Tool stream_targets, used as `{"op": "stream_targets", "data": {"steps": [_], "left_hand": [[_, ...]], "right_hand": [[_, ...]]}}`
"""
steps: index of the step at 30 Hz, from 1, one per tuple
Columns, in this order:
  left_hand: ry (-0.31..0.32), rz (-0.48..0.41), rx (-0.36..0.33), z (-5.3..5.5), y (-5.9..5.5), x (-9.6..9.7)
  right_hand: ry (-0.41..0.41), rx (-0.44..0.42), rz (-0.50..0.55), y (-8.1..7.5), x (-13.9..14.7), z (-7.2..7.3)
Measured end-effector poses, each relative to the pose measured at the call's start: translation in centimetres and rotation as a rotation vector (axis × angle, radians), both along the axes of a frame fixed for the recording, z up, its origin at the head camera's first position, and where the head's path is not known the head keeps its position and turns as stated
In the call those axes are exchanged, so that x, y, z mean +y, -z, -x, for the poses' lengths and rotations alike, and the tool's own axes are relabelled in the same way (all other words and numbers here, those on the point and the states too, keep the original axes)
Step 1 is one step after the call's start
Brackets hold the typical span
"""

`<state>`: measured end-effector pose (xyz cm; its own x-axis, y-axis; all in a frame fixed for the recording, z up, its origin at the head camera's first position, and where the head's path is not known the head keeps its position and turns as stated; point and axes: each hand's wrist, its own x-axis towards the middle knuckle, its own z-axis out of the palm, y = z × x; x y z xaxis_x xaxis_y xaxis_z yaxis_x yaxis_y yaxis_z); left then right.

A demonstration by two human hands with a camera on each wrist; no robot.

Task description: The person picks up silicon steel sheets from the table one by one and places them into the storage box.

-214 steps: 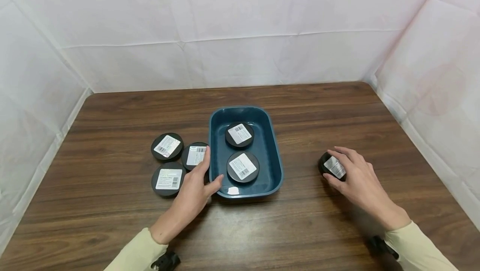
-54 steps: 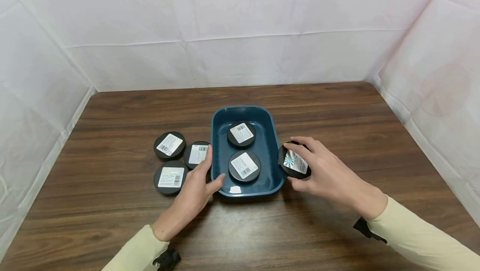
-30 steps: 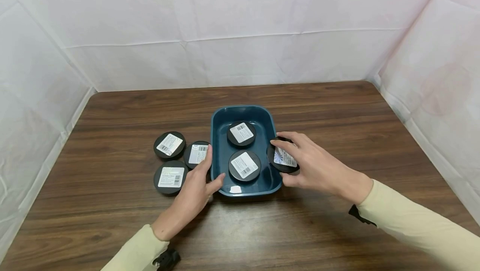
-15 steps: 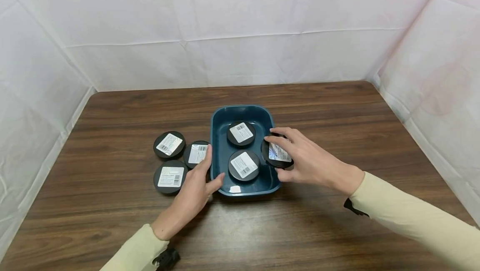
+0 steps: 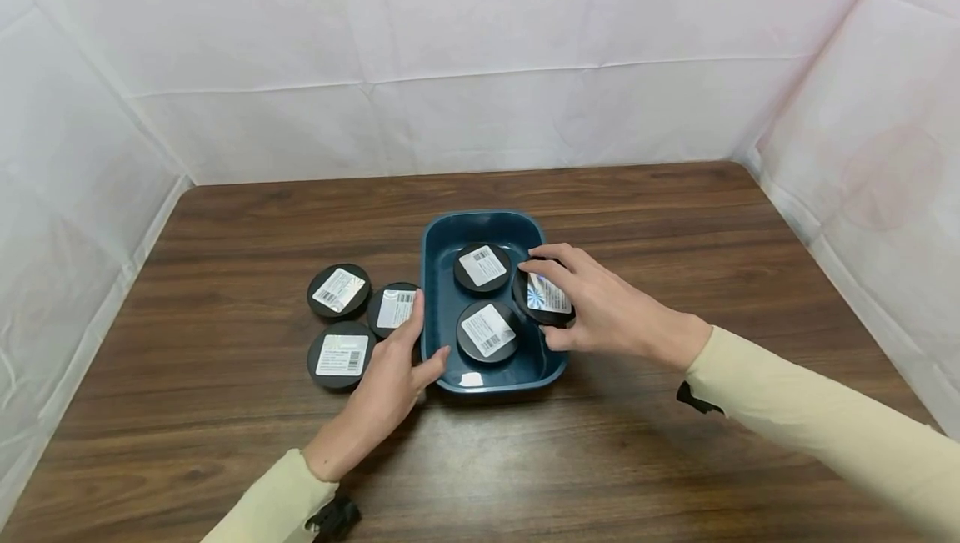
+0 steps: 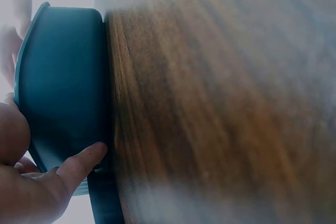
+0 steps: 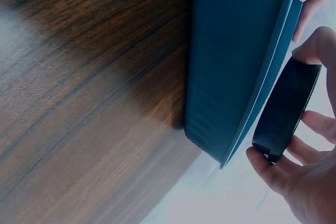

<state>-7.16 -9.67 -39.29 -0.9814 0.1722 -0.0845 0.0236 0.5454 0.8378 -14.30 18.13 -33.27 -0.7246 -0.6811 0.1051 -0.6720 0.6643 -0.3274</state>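
A deep teal tray [image 5: 525, 378] stands mid-table in the head view, with two flat round black containers [image 5: 482, 268] bearing white labels inside it. At the near left corner, my left hand [image 5: 384, 389] holds the tray wall, thumb over the rim and fingers along the outside. My right hand [image 5: 603, 301] grips a third black container [image 5: 546, 296] by its edge, thumb on the near side and fingertips on the far side. This container overlaps the tray's right rim in the head view. In the right wrist view, the gripped container [image 7: 286, 106] is tilted above the tray's rim [image 7: 262, 85].
Several more labelled black containers [image 5: 342, 357] lie left of the tray on the brown wooden table [image 5: 187, 293]; one is close by the left hand's fingers. White cloth walls [image 5: 480, 59] stand at the back and both sides.
My right hand has brought its container from the right of the table leftward to the tray's right rim, then further inward and away from me. My left hand stays at the tray corner.
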Motion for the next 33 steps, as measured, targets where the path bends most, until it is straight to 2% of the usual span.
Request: {"op": "stream_targets", "data": {"steps": [8, 19, 33], "left_hand": [[0.001, -0.001, 0.009, -0.1, 0.0, 0.0], [0.006, -0.016, 0.016, -0.2, 0.0, 0.0], [0.012, -0.008, 0.032, -0.2, 0.1, 0.0]], "right_hand": [[0.009, -0.049, -0.01, -0.2, -0.3, 0.6], [-0.03, -0.065, -0.011, -0.2, -1.3, 1.1], [-0.042, -0.097, -0.025, -0.3, -2.2, 2.0]]}}
